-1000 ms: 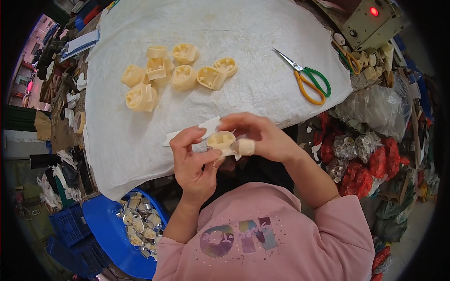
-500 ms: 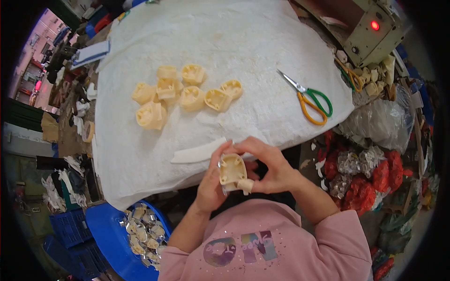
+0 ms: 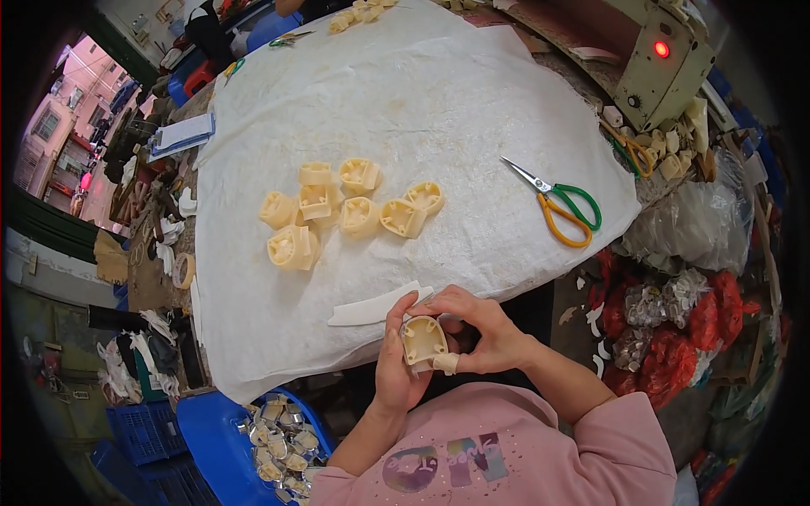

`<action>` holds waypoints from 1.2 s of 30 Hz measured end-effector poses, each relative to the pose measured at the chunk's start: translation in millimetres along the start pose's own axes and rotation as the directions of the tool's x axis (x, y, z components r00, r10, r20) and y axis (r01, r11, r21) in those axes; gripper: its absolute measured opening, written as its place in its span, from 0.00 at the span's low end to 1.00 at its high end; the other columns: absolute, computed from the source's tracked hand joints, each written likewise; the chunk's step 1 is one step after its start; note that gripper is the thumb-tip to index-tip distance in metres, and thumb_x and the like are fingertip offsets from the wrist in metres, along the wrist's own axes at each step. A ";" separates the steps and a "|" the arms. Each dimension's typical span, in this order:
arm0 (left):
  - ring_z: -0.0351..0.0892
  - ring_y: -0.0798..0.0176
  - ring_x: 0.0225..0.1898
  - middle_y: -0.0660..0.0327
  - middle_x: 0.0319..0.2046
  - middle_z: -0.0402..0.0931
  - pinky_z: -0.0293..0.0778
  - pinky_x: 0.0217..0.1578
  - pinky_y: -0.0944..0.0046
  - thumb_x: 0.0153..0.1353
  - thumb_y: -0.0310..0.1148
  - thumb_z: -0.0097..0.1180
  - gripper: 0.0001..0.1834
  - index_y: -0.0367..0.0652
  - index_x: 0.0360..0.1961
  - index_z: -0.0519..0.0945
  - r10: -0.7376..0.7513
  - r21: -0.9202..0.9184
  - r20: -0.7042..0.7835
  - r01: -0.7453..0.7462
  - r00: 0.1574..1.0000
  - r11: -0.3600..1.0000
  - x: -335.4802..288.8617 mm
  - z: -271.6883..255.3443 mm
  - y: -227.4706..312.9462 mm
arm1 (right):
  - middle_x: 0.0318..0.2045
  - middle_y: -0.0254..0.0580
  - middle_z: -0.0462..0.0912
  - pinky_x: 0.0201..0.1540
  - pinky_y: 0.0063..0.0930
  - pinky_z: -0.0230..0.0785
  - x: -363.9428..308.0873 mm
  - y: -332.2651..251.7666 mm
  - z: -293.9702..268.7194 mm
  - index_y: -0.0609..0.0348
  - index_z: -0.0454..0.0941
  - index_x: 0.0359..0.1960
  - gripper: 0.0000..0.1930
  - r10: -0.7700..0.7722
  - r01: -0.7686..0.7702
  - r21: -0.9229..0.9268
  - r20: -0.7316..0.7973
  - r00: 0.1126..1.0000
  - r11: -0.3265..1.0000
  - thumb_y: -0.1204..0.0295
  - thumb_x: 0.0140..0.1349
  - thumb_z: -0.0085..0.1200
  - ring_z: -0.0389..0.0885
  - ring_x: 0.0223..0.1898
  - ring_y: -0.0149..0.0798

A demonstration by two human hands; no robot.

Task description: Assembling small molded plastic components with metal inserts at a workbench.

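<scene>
A cream shell [image 3: 424, 339] is gripped by the left hand [image 3: 395, 364]; a curled strip [image 3: 446, 363] at its near right corner is pinched by the right hand [image 3: 491, 337]. The shell is held at the white cloth's [image 3: 472, 110] near edge; similar shells [image 3: 359, 218] are clustered beyond, mostly left, and scissors [image 3: 550, 188] are laid right.

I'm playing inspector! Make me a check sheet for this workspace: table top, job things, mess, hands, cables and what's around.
Surface: white sheet, wrinkled.
Job's things: cupped cream piece, held hollow side showing; more cream pieces grouped on the sheet; white strip lying just beyond the held one.
Clutter: orange-and-green-handled scissors on the sheet; red bags heaped at right.
Hands: left hand and right hand both grip the cupped cream piece.
Cables: nothing seen.
Surroundings: pale box with lit red lamp; clipboard; blue bin holding cream and silvery parts.
</scene>
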State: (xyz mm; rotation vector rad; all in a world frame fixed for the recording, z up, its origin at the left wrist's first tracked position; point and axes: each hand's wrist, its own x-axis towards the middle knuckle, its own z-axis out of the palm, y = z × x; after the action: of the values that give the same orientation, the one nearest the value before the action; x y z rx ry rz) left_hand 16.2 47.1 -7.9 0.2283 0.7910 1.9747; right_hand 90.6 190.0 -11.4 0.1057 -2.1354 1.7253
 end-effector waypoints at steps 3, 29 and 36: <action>0.72 0.59 0.39 0.53 0.45 0.67 0.74 0.38 0.59 0.66 0.45 0.40 0.25 0.46 0.60 0.55 0.045 0.098 -0.109 -0.034 0.993 0.995 1.3 -3.4 -7.2 | 0.41 0.41 0.75 0.40 0.31 0.71 1.7 2.9 3.8 0.52 0.69 0.55 0.33 -0.057 0.057 -0.011 -0.012 0.998 0.998 0.70 0.44 0.68 0.73 0.40 0.42; 0.70 0.55 0.53 0.49 0.51 0.66 0.67 0.54 0.57 0.67 0.45 0.38 0.30 0.41 0.65 0.52 0.299 0.340 -0.109 -0.247 0.948 0.908 6.4 8.4 -0.5 | 0.50 0.44 0.72 0.58 0.37 0.53 3.6 12.7 33.2 0.56 0.66 0.58 0.20 0.003 -0.004 -0.014 -0.071 0.997 1.000 0.63 0.67 0.39 0.64 0.55 0.47; 0.71 0.61 0.48 0.56 0.45 0.68 0.69 0.50 0.60 0.68 0.42 0.33 0.21 0.39 0.55 0.63 0.383 0.281 -0.152 -0.332 0.911 0.901 8.6 5.5 -4.4 | 0.56 0.47 0.63 0.62 0.35 0.51 3.6 20.2 42.7 0.56 0.61 0.62 0.21 -0.043 0.063 0.322 -0.069 0.997 0.945 0.63 0.69 0.38 0.61 0.58 0.43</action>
State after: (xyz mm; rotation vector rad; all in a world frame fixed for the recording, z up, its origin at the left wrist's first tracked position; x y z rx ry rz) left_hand 17.4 58.1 -7.7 0.3442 1.2055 2.2687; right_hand 70.5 154.8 -35.8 0.1955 -1.7733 2.0063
